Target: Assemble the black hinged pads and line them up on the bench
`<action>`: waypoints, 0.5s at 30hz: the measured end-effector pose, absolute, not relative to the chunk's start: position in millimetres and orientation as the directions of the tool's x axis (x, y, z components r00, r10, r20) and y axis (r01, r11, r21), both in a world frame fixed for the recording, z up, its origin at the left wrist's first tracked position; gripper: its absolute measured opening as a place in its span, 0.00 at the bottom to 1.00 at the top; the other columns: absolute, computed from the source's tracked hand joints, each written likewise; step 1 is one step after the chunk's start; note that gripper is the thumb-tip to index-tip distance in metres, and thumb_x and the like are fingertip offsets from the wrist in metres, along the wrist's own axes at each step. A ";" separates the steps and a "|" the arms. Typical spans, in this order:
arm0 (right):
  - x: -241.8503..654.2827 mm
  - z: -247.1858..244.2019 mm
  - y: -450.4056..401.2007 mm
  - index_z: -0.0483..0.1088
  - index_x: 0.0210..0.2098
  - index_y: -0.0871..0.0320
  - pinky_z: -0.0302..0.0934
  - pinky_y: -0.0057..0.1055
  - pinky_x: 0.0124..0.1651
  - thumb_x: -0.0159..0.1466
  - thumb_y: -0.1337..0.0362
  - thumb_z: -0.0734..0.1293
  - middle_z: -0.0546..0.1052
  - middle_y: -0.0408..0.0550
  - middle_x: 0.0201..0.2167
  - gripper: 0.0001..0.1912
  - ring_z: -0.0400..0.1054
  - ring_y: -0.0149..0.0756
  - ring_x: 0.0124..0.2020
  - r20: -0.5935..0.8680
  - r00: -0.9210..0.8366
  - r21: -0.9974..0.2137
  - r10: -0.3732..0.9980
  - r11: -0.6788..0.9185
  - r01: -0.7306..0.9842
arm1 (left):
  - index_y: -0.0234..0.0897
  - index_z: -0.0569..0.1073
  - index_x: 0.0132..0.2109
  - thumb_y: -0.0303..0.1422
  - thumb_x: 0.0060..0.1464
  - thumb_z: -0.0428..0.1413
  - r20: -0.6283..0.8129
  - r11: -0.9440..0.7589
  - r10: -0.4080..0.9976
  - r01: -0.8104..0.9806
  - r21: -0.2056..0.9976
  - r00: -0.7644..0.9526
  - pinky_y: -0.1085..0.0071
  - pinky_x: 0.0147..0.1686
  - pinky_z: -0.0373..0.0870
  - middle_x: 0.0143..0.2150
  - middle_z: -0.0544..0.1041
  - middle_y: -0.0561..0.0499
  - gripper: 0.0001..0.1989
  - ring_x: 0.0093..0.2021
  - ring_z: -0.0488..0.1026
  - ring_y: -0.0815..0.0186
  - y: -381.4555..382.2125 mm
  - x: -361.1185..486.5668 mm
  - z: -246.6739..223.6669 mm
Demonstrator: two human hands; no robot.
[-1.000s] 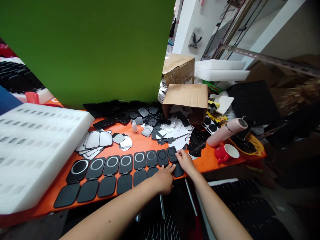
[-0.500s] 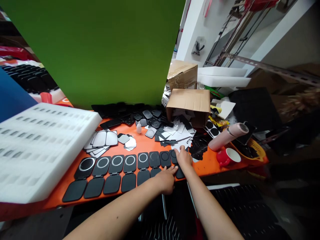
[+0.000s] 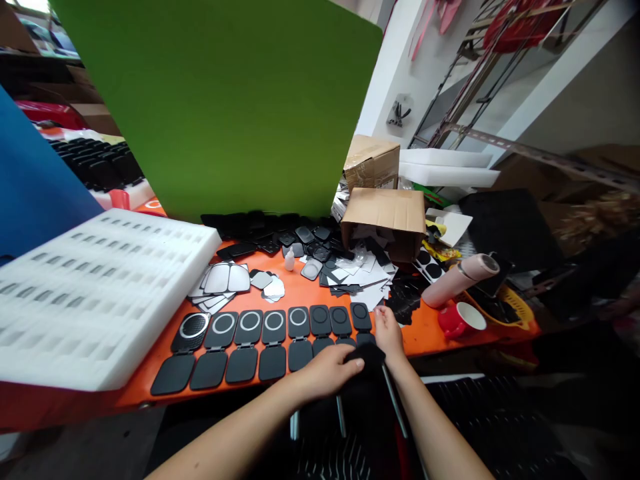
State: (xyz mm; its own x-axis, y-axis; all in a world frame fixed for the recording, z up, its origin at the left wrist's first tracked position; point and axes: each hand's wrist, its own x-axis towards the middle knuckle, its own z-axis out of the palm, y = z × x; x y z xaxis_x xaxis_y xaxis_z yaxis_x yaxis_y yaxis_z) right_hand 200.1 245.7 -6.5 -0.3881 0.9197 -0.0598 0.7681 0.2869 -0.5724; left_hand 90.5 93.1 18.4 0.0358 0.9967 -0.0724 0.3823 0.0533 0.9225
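On the orange tabletop (image 3: pixel 295 290), several black folding pads (image 3: pixel 250 327) lie open in a row, many showing a ring on the upper panel. My left hand (image 3: pixel 327 370) is in front of the row's right end, its thumb against a plain black flat piece (image 3: pixel 370 358). What lies under its other fingers is hidden. My right hand (image 3: pixel 390 333) is upright just right of the last pad (image 3: pixel 361 317), its fingers curled together. Anything between those fingertips is too small to make out.
A white foam tray with slots (image 3: pixel 155 250) stands at the left. Paper sheets (image 3: pixel 360 277), a cardboard box (image 3: pixel 385 207), a pink flask (image 3: pixel 457 280) and a red mug (image 3: pixel 457 321) are at the right. A green panel (image 3: pixel 225 113) rises behind the table.
My left hand has come back off the right-end pad towards me, and a black flat piece now shows at its thumb. My right hand has shifted right, off that pad. The view has turned slightly.
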 end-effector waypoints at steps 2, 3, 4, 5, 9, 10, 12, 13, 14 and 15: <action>203.6 -4.1 212.5 0.63 0.39 0.59 0.56 0.27 0.26 0.63 0.51 0.44 0.69 0.47 0.23 0.24 0.63 0.34 0.23 -0.142 -0.488 -0.765 0.861 0.218 0.606 | 0.33 0.62 0.54 0.42 0.58 0.33 -0.117 0.124 0.991 0.105 0.987 -0.067 0.65 0.40 0.68 0.46 0.73 0.43 0.25 0.43 0.71 0.60 76.2 85.9 20.0; 202.4 -3.1 193.5 0.64 0.36 0.59 0.56 0.27 0.25 0.62 0.49 0.46 0.68 0.46 0.21 0.25 0.62 0.33 0.22 -0.197 -0.559 -0.857 0.805 0.135 0.498 | 0.31 0.60 0.54 0.43 0.58 0.34 -0.172 0.160 0.978 -0.102 0.982 -0.121 0.65 0.38 0.68 0.45 0.73 0.41 0.26 0.41 0.72 0.59 68.8 83.3 19.9; 199.4 -2.0 174.4 0.64 0.35 0.59 0.56 0.27 0.25 0.61 0.47 0.48 0.68 0.45 0.21 0.24 0.62 0.33 0.22 -0.240 -0.633 -0.913 0.736 0.050 0.405 | 0.30 0.60 0.54 0.44 0.58 0.36 -0.241 0.179 0.956 -0.318 0.931 -0.168 0.64 0.38 0.68 0.44 0.73 0.40 0.26 0.40 0.73 0.59 62.2 80.6 19.5; 194.7 -1.0 156.4 0.65 0.34 0.59 0.57 0.27 0.26 0.60 0.47 0.51 0.69 0.46 0.23 0.23 0.63 0.34 0.24 -0.257 -0.693 -0.941 0.674 -0.011 0.338 | 0.30 0.62 0.53 0.45 0.56 0.41 -0.310 0.174 0.929 -0.502 0.847 -0.202 0.63 0.39 0.68 0.43 0.74 0.39 0.26 0.40 0.73 0.58 56.4 77.8 19.0; 168.8 0.6 117.1 0.67 0.35 0.59 0.59 0.31 0.36 0.57 0.48 0.59 0.72 0.47 0.29 0.20 0.65 0.37 0.33 -0.166 -0.774 -0.981 0.610 -0.022 0.193 | 0.33 0.66 0.50 0.42 0.51 0.51 -0.409 0.097 0.867 -0.709 0.698 -0.284 0.63 0.44 0.65 0.45 0.73 0.40 0.22 0.44 0.70 0.58 36.0 64.4 18.9; 162.1 0.0 118.5 0.67 0.34 0.59 0.59 0.31 0.37 0.57 0.48 0.59 0.72 0.47 0.29 0.20 0.65 0.38 0.33 -0.154 -0.772 -0.981 0.617 -0.006 0.191 | 0.35 0.65 0.51 0.41 0.51 0.51 -0.407 0.088 0.859 -0.693 0.715 -0.310 0.63 0.46 0.63 0.48 0.71 0.41 0.22 0.47 0.68 0.58 30.0 60.2 19.2; 148.4 -1.7 133.9 0.67 0.32 0.59 0.59 0.32 0.36 0.57 0.48 0.58 0.72 0.47 0.27 0.20 0.65 0.38 0.32 -0.156 -0.755 -0.972 0.636 0.036 0.231 | 0.38 0.65 0.52 0.39 0.49 0.53 -0.428 0.120 0.827 -0.629 0.768 -0.365 0.62 0.49 0.59 0.52 0.68 0.43 0.23 0.51 0.65 0.59 15.6 50.4 18.9; 140.6 -2.3 146.3 0.67 0.31 0.59 0.59 0.32 0.35 0.57 0.48 0.58 0.72 0.47 0.27 0.20 0.65 0.38 0.31 -0.158 -0.741 -0.963 0.652 0.063 0.260 | 0.39 0.65 0.51 0.39 0.48 0.54 -0.452 0.162 0.804 -0.590 0.791 -0.386 0.62 0.50 0.58 0.53 0.67 0.44 0.23 0.51 0.64 0.59 7.1 45.1 17.9; 131.9 -2.5 160.5 0.67 0.30 0.59 0.59 0.32 0.33 0.57 0.48 0.57 0.72 0.47 0.26 0.20 0.65 0.38 0.30 -0.160 -0.728 -0.953 0.667 0.088 0.290 | 0.39 0.66 0.51 0.39 0.47 0.55 -0.483 0.214 0.779 -0.554 0.804 -0.400 0.62 0.51 0.57 0.53 0.67 0.45 0.23 0.51 0.65 0.58 -2.1 39.9 16.2; 122.0 -2.4 175.6 0.67 0.30 0.59 0.59 0.32 0.32 0.57 0.48 0.57 0.72 0.46 0.25 0.21 0.65 0.37 0.29 -0.166 -0.719 -0.941 0.675 0.109 0.319 | 0.39 0.67 0.49 0.40 0.46 0.55 -0.512 0.265 0.755 -0.523 0.810 -0.410 0.61 0.51 0.57 0.52 0.68 0.45 0.22 0.50 0.65 0.58 -11.7 34.9 13.9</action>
